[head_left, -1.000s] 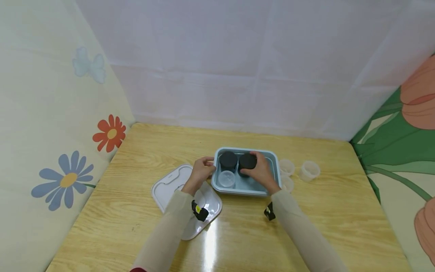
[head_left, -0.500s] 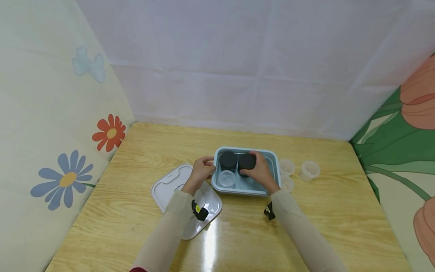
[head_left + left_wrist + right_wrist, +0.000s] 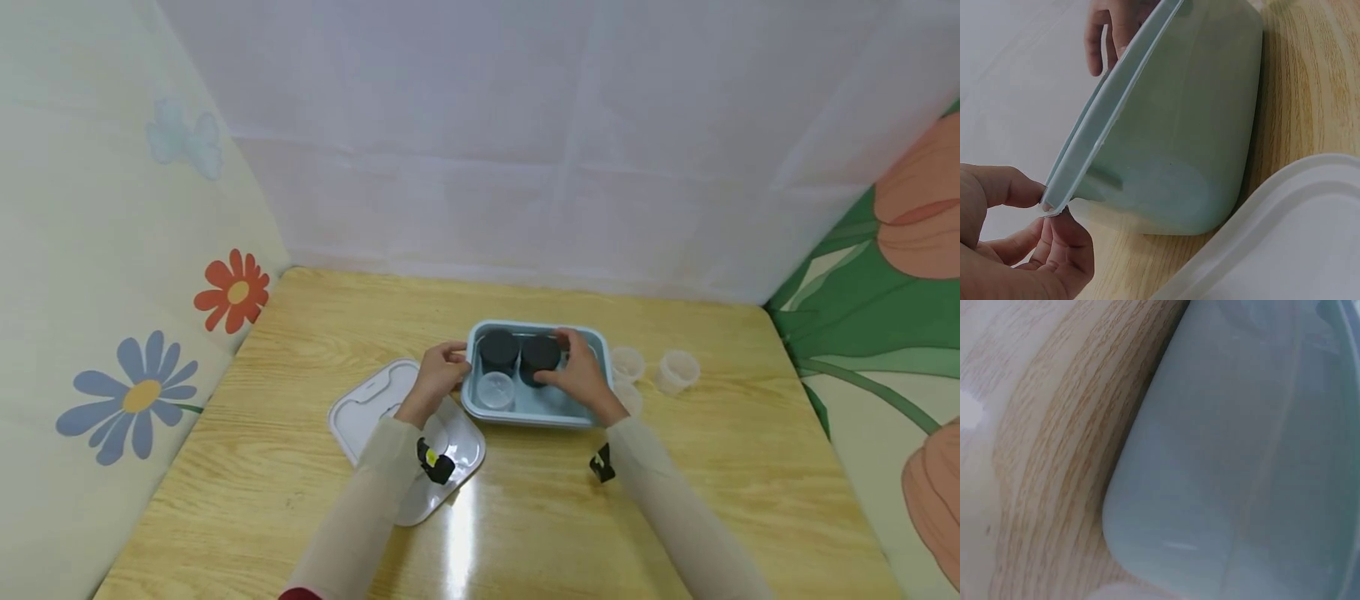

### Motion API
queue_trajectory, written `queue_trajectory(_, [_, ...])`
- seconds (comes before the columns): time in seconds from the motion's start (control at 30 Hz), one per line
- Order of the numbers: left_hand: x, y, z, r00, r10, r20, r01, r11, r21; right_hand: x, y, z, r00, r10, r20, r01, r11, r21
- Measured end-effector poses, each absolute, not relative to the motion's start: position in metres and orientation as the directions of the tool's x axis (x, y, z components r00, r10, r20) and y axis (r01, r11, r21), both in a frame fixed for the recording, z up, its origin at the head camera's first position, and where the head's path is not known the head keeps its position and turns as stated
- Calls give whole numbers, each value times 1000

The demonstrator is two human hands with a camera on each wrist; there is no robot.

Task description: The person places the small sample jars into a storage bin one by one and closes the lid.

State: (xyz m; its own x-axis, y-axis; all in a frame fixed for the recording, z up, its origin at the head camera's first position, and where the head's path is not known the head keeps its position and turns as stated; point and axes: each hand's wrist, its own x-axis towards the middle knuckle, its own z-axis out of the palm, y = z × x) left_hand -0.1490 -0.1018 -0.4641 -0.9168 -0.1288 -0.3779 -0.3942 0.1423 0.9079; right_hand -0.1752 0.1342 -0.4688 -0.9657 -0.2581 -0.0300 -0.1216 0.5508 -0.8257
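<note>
A pale blue plastic box (image 3: 555,410) stands on the table, with two black cylinders and a small clear plastic cup (image 3: 496,391) inside. My left hand (image 3: 435,375) pinches the box's rim at its left side; in the left wrist view thumb and fingers close on the rim's corner. My right hand (image 3: 585,379) is inside the box around the right black cylinder (image 3: 540,353), its fingers spread and a gap showing between palm and cylinder. Whether the thumb still touches it is hard to tell. The left black cylinder (image 3: 498,346) stands beside it. The right wrist view shows only the box's outer wall (image 3: 1210,462) and table.
A white lid (image 3: 367,408) lies on the table (image 3: 300,533) left of the box, partly under my left forearm. Right of the box stand a clear cup (image 3: 678,372) and more clear cups (image 3: 627,364), one partly hidden by the box. A pale cloth hangs behind.
The fingers of my right hand have loosened from the right black cylinder and drawn slightly right. My left hand stays on the rim. The head view has shifted a little.
</note>
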Motion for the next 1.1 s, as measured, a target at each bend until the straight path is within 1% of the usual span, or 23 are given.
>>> queue_trajectory(0.27, [-150,-102,-464,-918,-116,-380,-394,138,909,-172,145,-460,-967,-253,-9,-128,518,-845])
queue_trajectory(0.53, [-150,-102,-464,-921,-120,-371,-385,134,913,-164,158,-452,-976,-215,20,-127,501,-856])
queue_trajectory(0.8, [-152,-102,-466,-925,-124,-358,-374,150,915,-154,178,-444,-983,-185,15,-110,514,-851])
queue_trajectory(1.1, [-152,-102,-468,-925,-126,-358,-375,154,914,-147,201,-448,-991,-136,18,-87,523,-848])
